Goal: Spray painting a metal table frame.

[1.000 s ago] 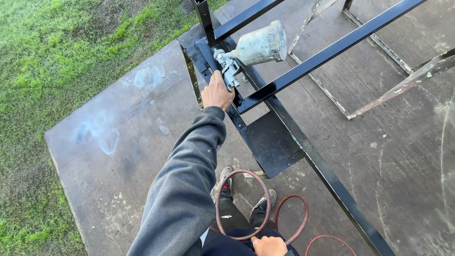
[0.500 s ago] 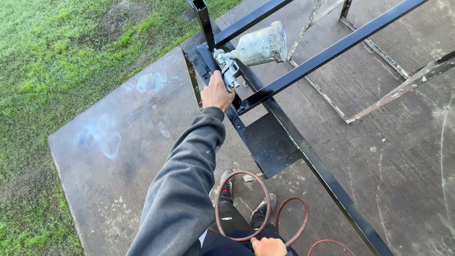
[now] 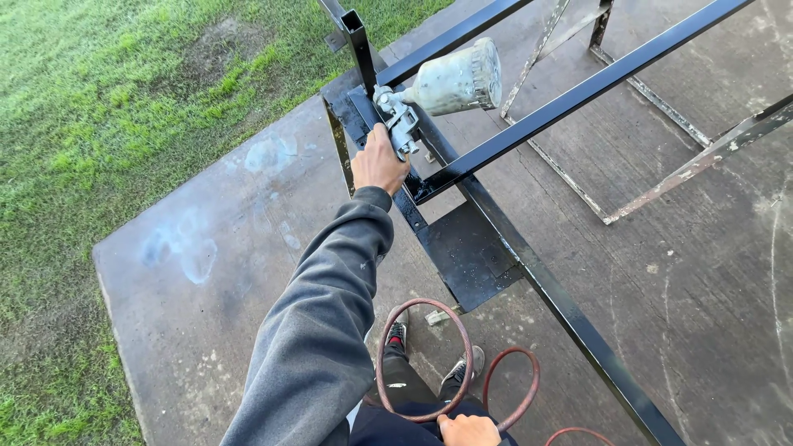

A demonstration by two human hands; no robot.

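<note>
My left hand (image 3: 378, 162) reaches forward in a grey sleeve and grips the handle of a metal spray gun (image 3: 402, 124). The gun's paint-spattered cup (image 3: 456, 80) tilts to the right above it. The gun's nozzle is at the corner of a black-painted metal frame (image 3: 541, 111), next to an upright black post (image 3: 360, 45). My right hand (image 3: 467, 430) is low at the bottom edge, closed around a red air hose (image 3: 423, 357) that hangs in loops in front of my legs.
The frame stands on a concrete slab (image 3: 248, 248) marked with pale paint patches. Green grass (image 3: 99, 107) borders the slab to the left. Unpainted, rusty metal bars (image 3: 702, 157) lie at the right. My shoes (image 3: 396, 334) are below the frame's black plate (image 3: 467, 256).
My left hand and the spray gun have stayed at the frame's corner; the view has shifted only slightly. My right hand keeps its hold on the hose.
</note>
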